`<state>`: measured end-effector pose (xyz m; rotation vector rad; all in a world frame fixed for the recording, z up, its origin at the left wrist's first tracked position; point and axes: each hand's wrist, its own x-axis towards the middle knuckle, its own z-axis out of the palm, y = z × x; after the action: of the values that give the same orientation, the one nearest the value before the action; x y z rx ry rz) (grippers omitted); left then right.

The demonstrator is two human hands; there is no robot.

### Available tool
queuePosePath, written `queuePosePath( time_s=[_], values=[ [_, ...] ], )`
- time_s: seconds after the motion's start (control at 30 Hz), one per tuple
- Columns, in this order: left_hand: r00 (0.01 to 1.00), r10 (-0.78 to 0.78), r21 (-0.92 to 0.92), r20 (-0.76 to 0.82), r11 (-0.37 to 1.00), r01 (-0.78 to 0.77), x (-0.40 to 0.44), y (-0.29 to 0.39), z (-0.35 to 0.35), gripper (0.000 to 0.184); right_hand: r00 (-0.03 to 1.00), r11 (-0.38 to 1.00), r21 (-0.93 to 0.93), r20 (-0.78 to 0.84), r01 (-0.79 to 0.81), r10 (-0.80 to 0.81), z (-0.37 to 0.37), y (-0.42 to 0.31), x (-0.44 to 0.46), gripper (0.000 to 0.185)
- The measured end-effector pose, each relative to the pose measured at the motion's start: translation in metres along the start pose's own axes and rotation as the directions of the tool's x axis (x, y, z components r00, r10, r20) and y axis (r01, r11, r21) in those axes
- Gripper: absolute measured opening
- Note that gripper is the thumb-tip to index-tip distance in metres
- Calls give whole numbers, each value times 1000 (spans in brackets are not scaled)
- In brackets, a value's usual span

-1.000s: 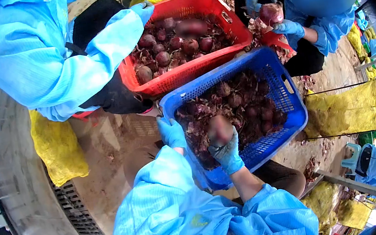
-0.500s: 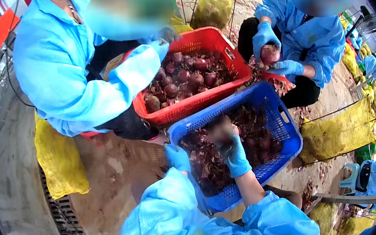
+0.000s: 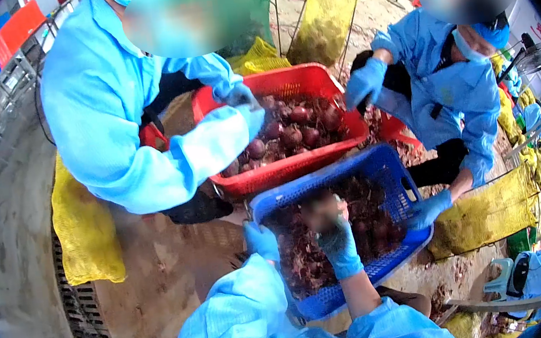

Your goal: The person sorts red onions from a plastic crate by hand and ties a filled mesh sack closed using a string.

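Note:
My left hand (image 3: 262, 241), in a blue glove, is closed over the left rim of the blue plastic crate (image 3: 341, 303). My right hand (image 3: 338, 245), gloved with a dirty palm, reaches over the middle of that crate. Its fingers are curled around something I cannot make out, since a blurred patch covers the fingertips. Red onions (image 3: 380, 228) and loose purple skins lie in the crate beneath it.
Beyond stands a red crate (image 3: 296, 160) of red onions, with a co-worker (image 3: 108, 114) at its left. Another co-worker (image 3: 446, 90) crouches at right, a gloved hand (image 3: 427, 210) at the blue crate's right rim. Yellow mesh sacks (image 3: 85, 225) stand around.
The right co-worker's hands have parted; the onion between them is gone, and one hand has come down to the blue crate. My hands keep their places. The view has shifted slightly.

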<state>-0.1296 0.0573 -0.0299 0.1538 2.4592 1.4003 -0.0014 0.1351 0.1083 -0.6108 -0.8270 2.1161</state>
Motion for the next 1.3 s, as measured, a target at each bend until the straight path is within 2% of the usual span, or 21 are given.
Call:
queuePosePath(
  time_s=[0.07,0.17,0.3,0.37,0.4,0.47,0.5,0.6,0.67,0.8,0.83,0.9,0.97,1.03,1.07,1.1,1.17,1.2,1.23,1.27,1.3],
  values=[
    [995,9,15,-97,1000,-8,0,-10,11,44,972,942,258,-34,-215,231,0,-8,-6,44],
    [994,27,-50,-103,998,-33,0,-13,14,42,907,892,311,-159,-328,389,-31,10,-13,35],
    [989,88,-103,-115,990,-100,6,-20,18,35,864,851,374,-201,-368,462,-66,33,-17,36],
    [994,60,-97,-93,993,-69,4,-16,17,35,928,738,600,17,-308,373,-72,36,-14,37],
    [996,50,-89,-75,994,-57,3,-13,16,35,933,740,602,21,-299,360,-63,29,-14,37],
    [998,36,-87,-50,995,-40,1,-10,15,35,856,787,491,-145,-373,496,-39,9,-16,39],
    [999,32,-84,-39,996,-35,2,-9,15,35,871,733,581,-80,-355,485,-41,8,-7,42],
    [1000,22,-80,-7,997,-22,0,-8,14,35,900,795,529,-122,-297,417,-17,-15,5,47],
    [1000,15,-78,14,997,-14,-1,-7,13,35,916,787,535,-58,-308,397,-10,-20,18,47],
    [998,18,-67,59,998,-14,7,-1,10,36,872,728,598,-96,-335,480,-14,-12,54,46],
    [998,9,-72,68,997,-4,5,1,12,36,798,636,665,-98,-391,594,-19,-14,66,47],
    [996,-3,-63,92,998,8,6,2,13,36,755,686,578,-173,-442,632,-24,-14,100,47],
    [993,-12,-54,116,998,18,8,5,12,36,941,844,453,-29,-287,336,-1,-31,148,43],
    [990,-14,-42,138,999,20,11,9,13,36,996,945,317,53,-85,71,35,-74,220,40],
    [989,-19,-36,148,999,24,12,11,14,36,985,940,331,-110,-87,130,68,-113,263,38],
    [988,-20,-32,154,999,26,15,14,16,37,989,975,171,-51,143,-136,89,-143,317,43],
    [987,-22,-28,161,999,27,19,20,18,37,883,900,91,173,426,-435,134,-220,405,68],
    [986,-23,-28,165,999,28,22,21,21,37,925,964,1,284,264,-253,117,-259,445,73],
    [985,-25,-24,168,999,29,25,22,22,37,943,940,171,103,296,-316,150,-270,434,74],
    [986,-19,-23,168,999,24,29,23,24,37,835,900,79,344,430,-429,177,-254,392,67],
    [984,-27,-14,176,999,30,28,25,24,37,865,896,-50,288,442,-411,181,-239,386,62]
  ],
)
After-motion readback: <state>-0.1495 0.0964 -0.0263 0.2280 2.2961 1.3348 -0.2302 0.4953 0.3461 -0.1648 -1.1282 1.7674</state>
